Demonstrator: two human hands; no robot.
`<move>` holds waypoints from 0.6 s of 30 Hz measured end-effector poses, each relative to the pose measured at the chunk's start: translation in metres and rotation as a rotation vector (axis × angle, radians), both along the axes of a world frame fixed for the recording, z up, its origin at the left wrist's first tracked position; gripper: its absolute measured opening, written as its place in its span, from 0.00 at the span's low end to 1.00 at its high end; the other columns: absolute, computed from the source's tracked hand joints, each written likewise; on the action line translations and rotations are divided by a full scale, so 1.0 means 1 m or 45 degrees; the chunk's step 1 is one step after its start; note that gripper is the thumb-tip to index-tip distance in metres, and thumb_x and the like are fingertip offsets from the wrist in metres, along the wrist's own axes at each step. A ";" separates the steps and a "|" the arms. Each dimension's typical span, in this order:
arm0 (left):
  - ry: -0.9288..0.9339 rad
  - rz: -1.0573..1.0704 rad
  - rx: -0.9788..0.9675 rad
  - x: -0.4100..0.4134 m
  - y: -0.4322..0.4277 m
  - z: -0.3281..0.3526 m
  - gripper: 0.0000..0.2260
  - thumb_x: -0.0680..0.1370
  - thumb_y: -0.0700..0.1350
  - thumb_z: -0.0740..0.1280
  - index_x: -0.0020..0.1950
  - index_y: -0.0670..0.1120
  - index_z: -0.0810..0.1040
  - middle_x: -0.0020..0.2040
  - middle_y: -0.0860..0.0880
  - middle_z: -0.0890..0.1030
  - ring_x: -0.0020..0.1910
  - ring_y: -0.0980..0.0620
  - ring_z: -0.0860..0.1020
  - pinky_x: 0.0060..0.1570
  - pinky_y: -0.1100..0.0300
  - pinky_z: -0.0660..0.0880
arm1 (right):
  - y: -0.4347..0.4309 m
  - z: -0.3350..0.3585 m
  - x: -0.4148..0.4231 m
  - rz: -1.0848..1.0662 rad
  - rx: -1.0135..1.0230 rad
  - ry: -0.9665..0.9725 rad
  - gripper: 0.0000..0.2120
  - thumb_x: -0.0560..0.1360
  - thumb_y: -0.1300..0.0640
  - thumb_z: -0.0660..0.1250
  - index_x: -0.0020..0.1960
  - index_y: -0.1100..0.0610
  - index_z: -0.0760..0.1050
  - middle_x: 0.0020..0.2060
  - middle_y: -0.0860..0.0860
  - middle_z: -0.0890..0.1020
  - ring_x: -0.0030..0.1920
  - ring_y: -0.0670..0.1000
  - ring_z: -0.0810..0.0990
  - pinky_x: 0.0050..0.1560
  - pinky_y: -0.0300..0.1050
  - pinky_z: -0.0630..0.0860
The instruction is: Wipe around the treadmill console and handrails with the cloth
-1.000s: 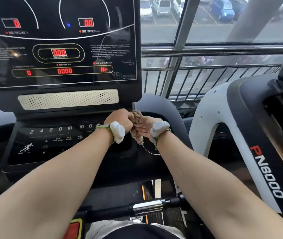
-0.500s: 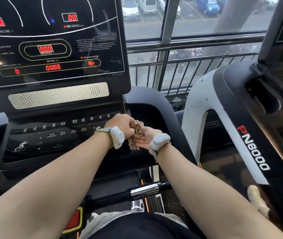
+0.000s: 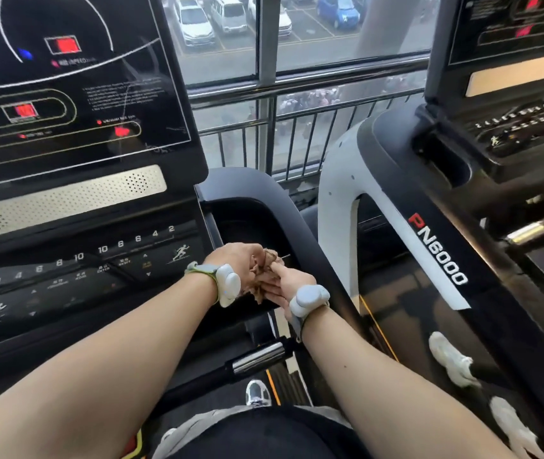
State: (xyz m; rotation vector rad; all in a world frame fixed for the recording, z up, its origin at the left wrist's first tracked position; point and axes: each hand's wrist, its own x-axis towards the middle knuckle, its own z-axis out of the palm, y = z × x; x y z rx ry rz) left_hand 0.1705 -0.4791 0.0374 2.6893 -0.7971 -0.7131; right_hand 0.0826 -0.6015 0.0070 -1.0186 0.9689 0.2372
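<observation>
Both my hands meet over the right side of a treadmill console (image 3: pixel 105 260), beside its dark side recess (image 3: pixel 247 223). My left hand (image 3: pixel 239 263) is curled into a fist round a crumpled brown cloth (image 3: pixel 264 293), which pokes out above and below the fingers. My right hand (image 3: pixel 285 283) holds the same cloth from the right, its thumb pointing up against the wad. Each wrist wears a white band device. Most of the cloth is hidden between the two hands.
The console's black display (image 3: pixel 65 81) with red digits rises at the left. A second treadmill (image 3: pixel 436 253) marked PN6000 stands close on the right, with someone's white shoes (image 3: pixel 453 362) on its deck. A chrome handlebar (image 3: pixel 257 357) crosses below my hands. A window railing (image 3: pixel 297 140) lies ahead.
My view has swung to the right, so the console slid left and the neighbouring treadmill came further into view. My hands stayed together on the cloth, and the right thumb has lifted.
</observation>
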 end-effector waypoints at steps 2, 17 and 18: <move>0.035 -0.004 -0.056 -0.003 -0.005 -0.005 0.13 0.74 0.45 0.68 0.56 0.60 0.76 0.50 0.54 0.81 0.47 0.51 0.81 0.47 0.54 0.81 | -0.006 -0.003 -0.007 -0.092 -0.058 0.020 0.15 0.79 0.53 0.71 0.56 0.65 0.84 0.48 0.60 0.88 0.41 0.54 0.89 0.30 0.39 0.81; -0.195 0.072 -0.117 -0.016 -0.012 -0.027 0.15 0.74 0.64 0.67 0.59 0.66 0.81 0.51 0.56 0.72 0.56 0.54 0.68 0.59 0.54 0.75 | 0.007 -0.016 -0.043 -0.082 -0.089 0.230 0.15 0.78 0.49 0.71 0.49 0.63 0.80 0.40 0.58 0.86 0.33 0.54 0.84 0.38 0.49 0.81; -0.189 0.083 -0.140 -0.016 -0.013 -0.028 0.14 0.74 0.61 0.68 0.60 0.66 0.81 0.51 0.57 0.71 0.56 0.54 0.69 0.58 0.54 0.76 | 0.009 -0.019 -0.043 -0.100 -0.091 0.230 0.17 0.77 0.47 0.71 0.50 0.63 0.81 0.40 0.58 0.87 0.34 0.54 0.85 0.37 0.48 0.82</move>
